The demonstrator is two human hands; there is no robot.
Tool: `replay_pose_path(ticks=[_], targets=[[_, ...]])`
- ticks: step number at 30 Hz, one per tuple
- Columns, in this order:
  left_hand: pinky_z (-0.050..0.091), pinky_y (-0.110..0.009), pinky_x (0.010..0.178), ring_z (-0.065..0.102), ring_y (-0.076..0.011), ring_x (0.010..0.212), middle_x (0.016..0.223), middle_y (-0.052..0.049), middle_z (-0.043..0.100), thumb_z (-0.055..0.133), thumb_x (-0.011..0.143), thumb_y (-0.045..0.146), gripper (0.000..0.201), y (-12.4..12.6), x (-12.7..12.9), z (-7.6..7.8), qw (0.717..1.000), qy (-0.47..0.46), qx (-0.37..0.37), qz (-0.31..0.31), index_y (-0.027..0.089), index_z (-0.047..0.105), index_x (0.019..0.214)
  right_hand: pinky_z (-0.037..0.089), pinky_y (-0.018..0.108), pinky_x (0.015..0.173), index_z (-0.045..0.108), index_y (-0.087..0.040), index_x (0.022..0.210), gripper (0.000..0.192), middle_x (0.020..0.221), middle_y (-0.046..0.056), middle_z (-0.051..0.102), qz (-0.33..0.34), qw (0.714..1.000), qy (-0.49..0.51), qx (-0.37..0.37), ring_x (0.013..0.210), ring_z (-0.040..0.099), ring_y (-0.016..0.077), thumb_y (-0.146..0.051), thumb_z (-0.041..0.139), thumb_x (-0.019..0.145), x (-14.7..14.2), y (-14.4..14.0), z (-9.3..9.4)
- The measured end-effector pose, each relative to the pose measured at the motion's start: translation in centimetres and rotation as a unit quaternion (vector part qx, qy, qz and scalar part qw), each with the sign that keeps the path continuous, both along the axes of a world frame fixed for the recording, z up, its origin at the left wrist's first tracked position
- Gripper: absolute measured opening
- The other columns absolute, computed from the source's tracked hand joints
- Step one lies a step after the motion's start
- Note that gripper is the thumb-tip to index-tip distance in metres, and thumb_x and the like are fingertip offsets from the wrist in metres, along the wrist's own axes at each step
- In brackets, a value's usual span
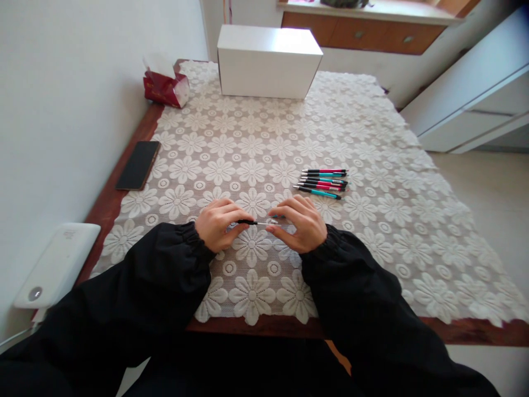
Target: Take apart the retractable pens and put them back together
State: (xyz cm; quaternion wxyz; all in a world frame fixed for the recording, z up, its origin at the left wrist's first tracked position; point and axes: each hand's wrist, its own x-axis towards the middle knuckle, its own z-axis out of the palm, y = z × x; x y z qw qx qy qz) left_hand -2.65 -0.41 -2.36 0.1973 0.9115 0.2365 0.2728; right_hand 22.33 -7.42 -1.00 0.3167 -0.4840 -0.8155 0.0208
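My left hand (221,224) is closed in a pinch around the black grip part of a pen (247,222), held level just above the tablecloth. A thin pale refill (262,223) sticks out of its right end. My right hand (301,223) has its thumb and forefinger at the far end of that refill, with a small pale piece between them, too small to name. A bit of teal (278,216) shows behind those fingers, mostly hidden. Beyond my right hand lie several black pens (322,182) with red or teal barrels, side by side.
White flower lace (252,286) covers the wooden table. A white box (268,71) stands at the back, with a dark red tissue pack (166,88) to its left. A dark phone (138,165) lies on the left edge. A white device (58,264) with a cable sits nearer.
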Motion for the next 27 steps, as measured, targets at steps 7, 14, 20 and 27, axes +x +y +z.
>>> replay_pose_path(ticks=[7, 14, 20, 27], targets=[[0.053, -0.034, 0.088, 0.067, -0.0183, 0.091, 0.098, -0.003, 0.079, 0.064, 0.097, 0.031, 0.015, -0.1, 0.1, 0.4, 1.0, -0.019, -0.003, 0.004, 0.023, 0.076, 0.103, 0.036, 0.037, 0.073, 0.066, -0.022, 0.082, 0.021, 0.078, 0.002, 0.068, 0.037, 0.998, -0.05, 0.011, 0.075, 0.054, 0.0183, -0.03, 0.058, 0.1, 0.7, 0.4, 0.1], [0.054, -0.033, 0.087, 0.067, -0.0179, 0.09, 0.098, -0.003, 0.078, 0.064, 0.097, 0.032, 0.016, 0.3, 0.0, -0.4, 0.999, -0.032, 0.016, -0.024, 0.024, 0.075, 0.105, 0.038, 0.036, 0.073, 0.066, -0.021, 0.083, 0.025, 0.079, 0.004, 0.067, 0.032, 0.999, -0.033, 0.006, 0.075, 0.055, 0.0187, -0.03, 0.054, 0.103, -0.2, 0.1, -0.8], [0.055, -0.032, 0.087, 0.069, -0.0174, 0.09, 0.098, -0.003, 0.079, 0.063, 0.099, 0.034, 0.018, 0.3, -0.1, -0.2, 0.999, -0.033, 0.006, -0.018, 0.024, 0.076, 0.106, 0.037, 0.036, 0.073, 0.066, -0.022, 0.082, 0.025, 0.078, 0.003, 0.068, 0.008, 0.999, -0.032, 0.009, 0.075, 0.055, 0.0188, -0.03, 0.056, 0.102, -0.1, 0.2, -0.6], [0.056, -0.031, 0.086, 0.069, -0.0169, 0.089, 0.098, -0.003, 0.079, 0.064, 0.098, 0.031, 0.016, -0.2, 0.1, 0.4, 0.999, -0.042, 0.003, -0.018, 0.022, 0.076, 0.104, 0.038, 0.035, 0.072, 0.066, -0.021, 0.081, 0.027, 0.076, 0.003, 0.067, 0.017, 0.999, -0.026, 0.015, 0.074, 0.055, 0.0183, -0.029, 0.053, 0.104, -0.6, 0.1, -0.7]])
